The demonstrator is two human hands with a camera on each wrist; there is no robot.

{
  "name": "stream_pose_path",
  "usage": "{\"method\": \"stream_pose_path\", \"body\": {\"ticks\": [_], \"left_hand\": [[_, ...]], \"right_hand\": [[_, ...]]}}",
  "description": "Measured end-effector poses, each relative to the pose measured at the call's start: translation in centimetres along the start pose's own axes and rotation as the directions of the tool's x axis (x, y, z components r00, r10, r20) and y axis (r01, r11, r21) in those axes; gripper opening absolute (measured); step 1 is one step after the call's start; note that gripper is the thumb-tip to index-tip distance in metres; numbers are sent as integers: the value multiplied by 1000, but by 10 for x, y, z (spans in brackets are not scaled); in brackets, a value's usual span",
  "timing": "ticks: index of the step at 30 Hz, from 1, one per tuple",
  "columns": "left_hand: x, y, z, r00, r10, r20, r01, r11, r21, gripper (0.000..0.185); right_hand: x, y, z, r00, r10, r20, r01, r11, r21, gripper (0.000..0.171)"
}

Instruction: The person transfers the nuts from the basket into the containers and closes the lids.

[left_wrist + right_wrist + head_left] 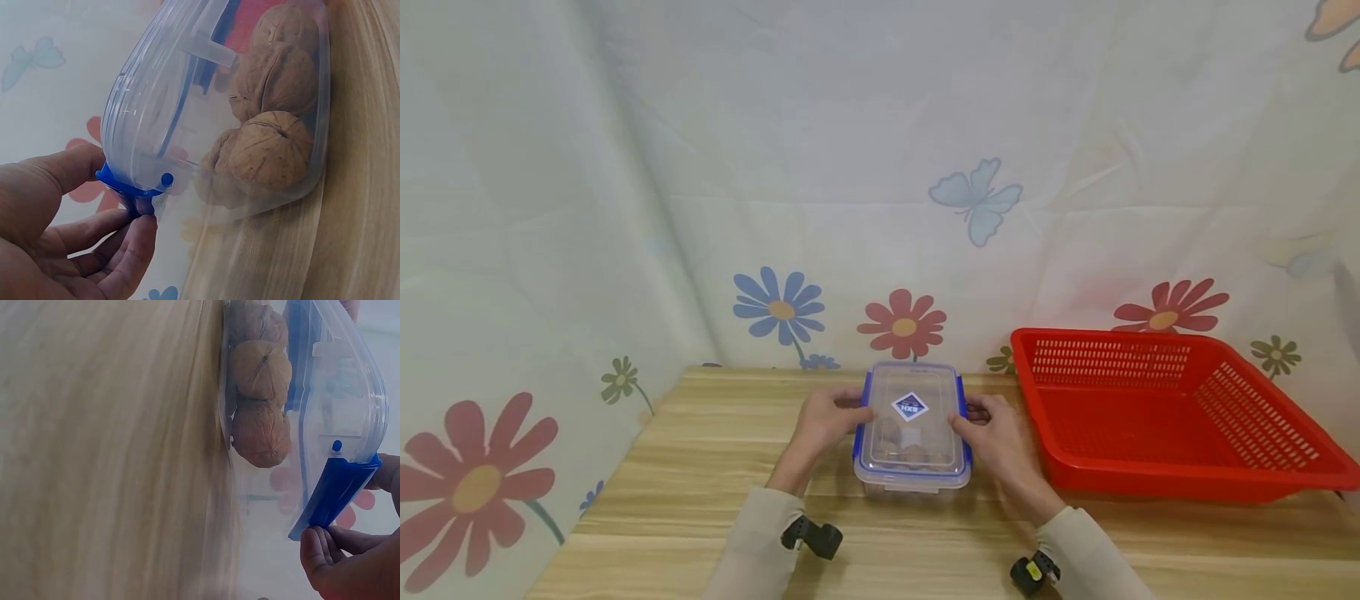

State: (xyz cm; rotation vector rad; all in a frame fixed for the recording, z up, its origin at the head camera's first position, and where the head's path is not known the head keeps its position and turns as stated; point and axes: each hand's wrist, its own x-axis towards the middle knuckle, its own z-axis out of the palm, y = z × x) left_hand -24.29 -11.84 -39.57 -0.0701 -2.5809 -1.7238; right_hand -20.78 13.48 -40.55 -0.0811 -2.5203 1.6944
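While sitting mid-table on the wooden table (700, 467), holding walnuts (269, 150) under a clip-on lid, the clear plastic container (912, 433) is looking light, stiff and smooth, likely slippery on its walls. Gripping best at the blue side latches: left hand (823, 425) pinching the left latch (128, 187) between thumb and fingers, right hand (996, 437) curling round the right latch (331, 490), already swinging outward. Nuts probably rolling if tilted. Lying just right, almost touching, a red basket (1172, 467), crowding that side; opening leftward, bare wood. Hanging close beyond, a flowered curtain (850, 208), limiting far room.
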Motion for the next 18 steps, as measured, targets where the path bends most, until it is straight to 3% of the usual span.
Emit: {"method": "stream_pose_path", "body": {"ticks": [8,15,18], "left_hand": [[1,-1,1,1000,17,12,-17,1000,5,36],[-3,-6,0,998,63,15,-64,992,105,36],[-5,-5,-1,997,79,1,-79,984,162,40]], "right_hand": [[1,0,-3,1000,17,-5,-17,1000,-2,51],[-1,-1,-2,999,39,17,-38,999,-24,53],[-1,-4,-2,1000,3,25,0,993,-117,53]]}}
